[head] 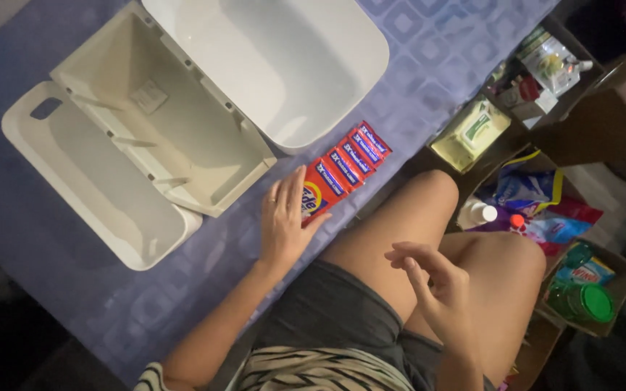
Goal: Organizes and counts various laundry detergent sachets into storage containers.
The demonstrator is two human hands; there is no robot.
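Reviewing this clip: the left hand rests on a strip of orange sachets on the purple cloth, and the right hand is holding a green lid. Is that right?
Not quite. The left hand does rest on the orange sachets on the purple cloth, but the right hand is empty, raised above the lap. The head view shows it.

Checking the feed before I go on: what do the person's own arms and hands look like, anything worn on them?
Both forearms are bare. The left hand and right hand wear no gloves; no watch shows. A striped black-and-white sleeve edge appears at the left upper arm.

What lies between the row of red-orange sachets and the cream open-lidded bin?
Head view: only bare purple patterned tablecloth between the red-orange sachets and the cream bin.
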